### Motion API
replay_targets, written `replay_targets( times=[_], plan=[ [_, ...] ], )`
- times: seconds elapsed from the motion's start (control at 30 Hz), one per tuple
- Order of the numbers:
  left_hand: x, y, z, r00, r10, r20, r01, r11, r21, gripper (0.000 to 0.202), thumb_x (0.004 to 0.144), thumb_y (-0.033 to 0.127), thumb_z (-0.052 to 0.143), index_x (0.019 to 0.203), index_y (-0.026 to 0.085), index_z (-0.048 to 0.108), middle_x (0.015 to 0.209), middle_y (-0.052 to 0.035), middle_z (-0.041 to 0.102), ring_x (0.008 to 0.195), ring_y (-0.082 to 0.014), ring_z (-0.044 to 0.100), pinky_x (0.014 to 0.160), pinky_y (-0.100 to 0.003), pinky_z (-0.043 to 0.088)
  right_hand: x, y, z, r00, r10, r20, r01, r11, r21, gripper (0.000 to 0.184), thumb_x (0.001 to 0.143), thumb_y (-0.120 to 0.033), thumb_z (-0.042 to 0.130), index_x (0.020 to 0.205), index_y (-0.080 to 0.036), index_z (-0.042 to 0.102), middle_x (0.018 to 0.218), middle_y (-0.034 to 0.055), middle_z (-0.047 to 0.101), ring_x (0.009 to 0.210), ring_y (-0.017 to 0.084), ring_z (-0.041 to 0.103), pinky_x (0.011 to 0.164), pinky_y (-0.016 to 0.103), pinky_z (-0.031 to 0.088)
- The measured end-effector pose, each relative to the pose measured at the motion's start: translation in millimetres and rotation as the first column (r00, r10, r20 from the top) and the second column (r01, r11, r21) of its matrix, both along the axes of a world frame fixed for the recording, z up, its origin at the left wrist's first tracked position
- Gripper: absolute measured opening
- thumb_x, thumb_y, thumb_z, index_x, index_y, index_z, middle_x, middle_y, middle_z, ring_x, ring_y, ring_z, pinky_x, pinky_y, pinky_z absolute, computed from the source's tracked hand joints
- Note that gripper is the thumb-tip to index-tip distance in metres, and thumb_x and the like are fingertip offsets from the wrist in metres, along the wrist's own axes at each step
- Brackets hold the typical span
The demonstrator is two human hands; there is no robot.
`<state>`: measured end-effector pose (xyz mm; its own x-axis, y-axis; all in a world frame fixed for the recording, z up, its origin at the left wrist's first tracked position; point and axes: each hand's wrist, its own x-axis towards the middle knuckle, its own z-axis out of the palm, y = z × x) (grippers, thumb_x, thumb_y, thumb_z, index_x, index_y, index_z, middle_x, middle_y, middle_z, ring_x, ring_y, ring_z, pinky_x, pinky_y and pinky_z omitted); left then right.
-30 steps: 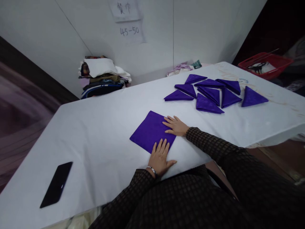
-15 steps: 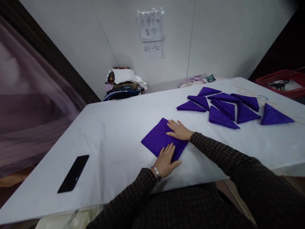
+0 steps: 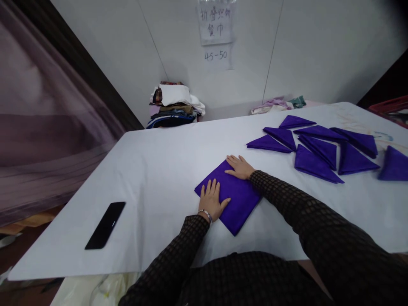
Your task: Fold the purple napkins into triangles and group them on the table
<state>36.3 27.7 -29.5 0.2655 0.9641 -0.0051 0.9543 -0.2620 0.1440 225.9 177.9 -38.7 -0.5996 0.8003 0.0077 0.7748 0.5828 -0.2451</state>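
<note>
A purple cloth napkin (image 3: 236, 199), folded into a square, lies on the white table (image 3: 159, 170) in front of me. My left hand (image 3: 213, 200) rests flat on its near left corner, fingers spread, a bracelet on the wrist. My right hand (image 3: 239, 167) lies flat on the far corner, fingers stretched out. Neither hand grips anything. Several purple napkins folded into triangles (image 3: 315, 146) lie spread out to the right.
A black phone (image 3: 105, 225) lies on the table at the near left. A stack of folded textiles (image 3: 174, 105) stands by the far wall, and a small heap of cloth (image 3: 277, 103) sits at the table's far edge. Paper signs (image 3: 216, 23) hang on the wall.
My left hand has slid from the napkin's near edge up onto its left corner. The right hand stays on the far corner. The camera has turned left.
</note>
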Motion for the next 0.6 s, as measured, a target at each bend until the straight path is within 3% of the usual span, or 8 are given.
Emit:
replay_targets(
  times=[0.2, 0.33, 0.47, 0.6],
  plan=[
    [-0.2, 0.7, -0.2, 0.999, 0.015, -0.038, -0.014, 1.0, 0.002, 0.08, 0.085, 0.067, 0.021, 0.143, 0.012, 0.03, 0.152, -0.0098, 0.022, 0.141, -0.0269, 0.014, 0.113, -0.049, 0.012, 21.7, 22.4, -0.1, 0.995, -0.104, -0.007, 0.104, 0.995, -0.014, 0.068, 0.091, -0.057, 0.029, 0.143, -0.015, 0.03, 0.151, 0.0119, 0.023, 0.14, 0.027, 0.016, 0.111, 0.051, 0.01],
    [0.3, 1.5, -0.1, 0.999, 0.008, -0.032, -0.008, 1.0, 0.003, 0.081, 0.085, 0.067, 0.02, 0.143, 0.011, 0.03, 0.151, -0.01, 0.024, 0.14, -0.0271, 0.014, 0.113, -0.049, 0.012, 40.4, 16.7, 12.4, 0.974, -0.199, -0.106, 0.18, 0.969, -0.168, 0.054, 0.094, -0.047, 0.029, 0.136, -0.015, 0.044, 0.148, 0.0113, 0.031, 0.138, 0.027, 0.021, 0.111, 0.05, 0.015],
    [0.9, 1.8, -1.5, 1.0, 0.012, -0.017, -0.012, 1.0, 0.01, 0.08, 0.085, 0.066, 0.022, 0.142, 0.011, 0.03, 0.151, -0.0106, 0.024, 0.14, -0.0281, 0.013, 0.113, -0.05, 0.012, 71.2, -18.4, 23.1, 0.939, -0.276, -0.204, 0.206, 0.928, -0.309, 0.053, 0.094, -0.047, 0.029, 0.13, -0.017, 0.052, 0.139, 0.0076, 0.047, 0.129, 0.023, 0.04, 0.109, 0.04, 0.027],
    [1.2, 3.5, -4.6, 0.999, 0.015, 0.036, -0.015, 1.0, 0.011, 0.079, 0.085, 0.066, 0.027, 0.142, 0.012, 0.032, 0.151, -0.0117, 0.024, 0.14, -0.0289, 0.014, 0.113, -0.049, 0.01, 97.1, -76.9, 16.7, 0.893, -0.299, -0.337, 0.183, 0.924, -0.337, 0.051, 0.087, -0.046, 0.046, 0.13, -0.018, 0.052, 0.137, 0.0067, 0.049, 0.128, 0.025, 0.041, 0.11, 0.041, 0.028]
  ],
)
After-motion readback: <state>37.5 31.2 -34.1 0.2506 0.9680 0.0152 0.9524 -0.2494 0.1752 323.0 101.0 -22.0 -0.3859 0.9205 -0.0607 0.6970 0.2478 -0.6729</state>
